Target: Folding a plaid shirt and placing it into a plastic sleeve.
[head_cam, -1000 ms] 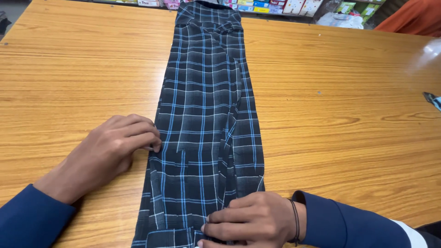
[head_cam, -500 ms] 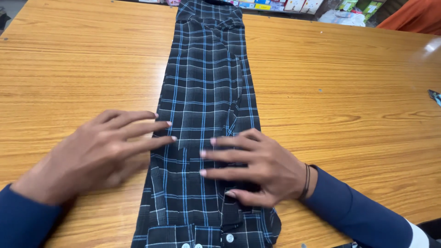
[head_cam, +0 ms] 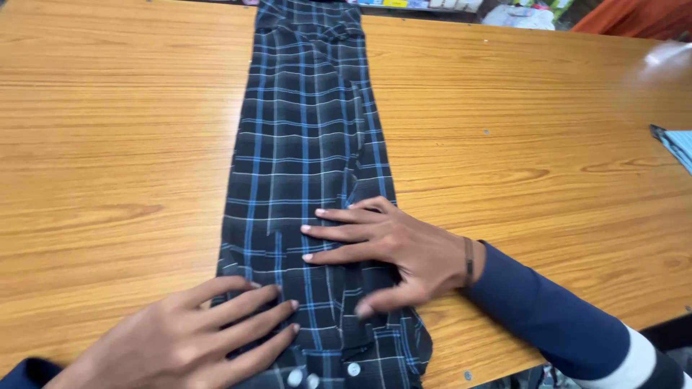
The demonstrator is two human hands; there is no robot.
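Shirt [head_cam: 303, 144] folded into a long strip, lying 12-to-6 on tabletop [head_cam: 122, 144]. My left hand [head_cam: 194, 346] at 7 and right hand [head_cam: 389, 252] at 5: fingers spread flat on cloth, gripping nothing.

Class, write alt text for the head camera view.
Two hands, the left hand and right hand, press flat on a dark blue-checked shirt folded into a long strip on a wooden table.
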